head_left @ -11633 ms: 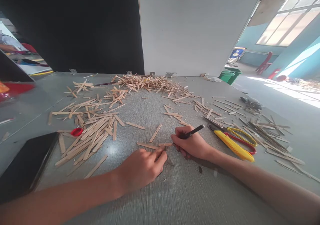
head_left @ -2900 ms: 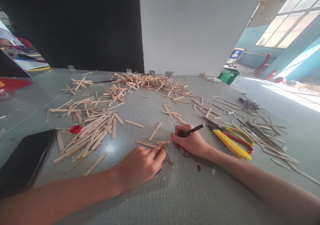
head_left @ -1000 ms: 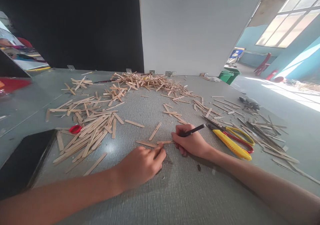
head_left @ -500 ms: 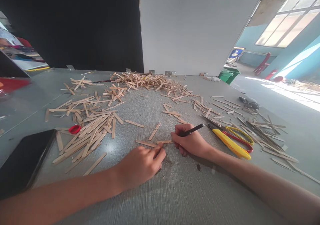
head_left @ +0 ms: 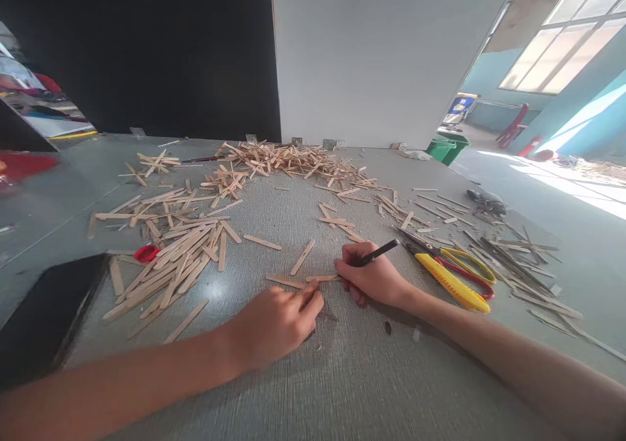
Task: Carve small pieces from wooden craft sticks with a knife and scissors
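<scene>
My right hand [head_left: 375,278] is closed around a black pen [head_left: 381,252], its back end slanting up to the right. The pen's tip is hidden by the fingers, beside the right end of a wooden craft stick [head_left: 321,278]. With its fingertips on that same stick, my left hand [head_left: 281,320] pinches or presses it against the grey tabletop [head_left: 313,402]; the thumb's exact grip is partly hidden. Another craft stick [head_left: 283,282] lies just left of those fingertips. A further loose stick [head_left: 302,257] rests at a slant beyond them.
Craft sticks lie in a left heap [head_left: 180,265] and a far pile [head_left: 288,159]. A black phone [head_left: 49,310] and red ring [head_left: 146,253] are at left. Right of my hand are a yellow cutter [head_left: 452,283], scissors [head_left: 469,265] and thin wood strips [head_left: 533,271].
</scene>
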`<state>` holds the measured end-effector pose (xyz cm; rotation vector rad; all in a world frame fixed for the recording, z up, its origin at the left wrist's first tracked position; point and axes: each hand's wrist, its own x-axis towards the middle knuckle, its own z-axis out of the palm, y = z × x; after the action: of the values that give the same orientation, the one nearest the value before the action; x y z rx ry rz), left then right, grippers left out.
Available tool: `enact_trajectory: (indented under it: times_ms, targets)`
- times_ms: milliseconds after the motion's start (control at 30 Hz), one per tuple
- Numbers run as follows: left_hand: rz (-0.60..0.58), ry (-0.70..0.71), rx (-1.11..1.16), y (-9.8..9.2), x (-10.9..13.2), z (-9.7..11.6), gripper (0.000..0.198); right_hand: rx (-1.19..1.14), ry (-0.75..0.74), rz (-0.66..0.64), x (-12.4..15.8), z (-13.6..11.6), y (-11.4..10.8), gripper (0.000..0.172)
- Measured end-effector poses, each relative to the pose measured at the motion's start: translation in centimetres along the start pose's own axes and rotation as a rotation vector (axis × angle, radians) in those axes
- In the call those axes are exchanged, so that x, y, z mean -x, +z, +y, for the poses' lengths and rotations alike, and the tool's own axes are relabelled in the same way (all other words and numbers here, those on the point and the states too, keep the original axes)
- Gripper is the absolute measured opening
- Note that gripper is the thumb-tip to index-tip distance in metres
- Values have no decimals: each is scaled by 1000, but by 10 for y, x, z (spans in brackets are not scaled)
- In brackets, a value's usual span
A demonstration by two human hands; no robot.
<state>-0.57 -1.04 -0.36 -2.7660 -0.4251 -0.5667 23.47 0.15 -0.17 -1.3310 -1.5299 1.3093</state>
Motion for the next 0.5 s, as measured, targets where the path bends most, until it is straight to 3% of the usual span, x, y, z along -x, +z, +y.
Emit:
enact_trajectory:
  times_ms: [500]
  targets:
    - [-6,-17,-9,2,0,0,33,-11,4,27,-3,-2,6,34]
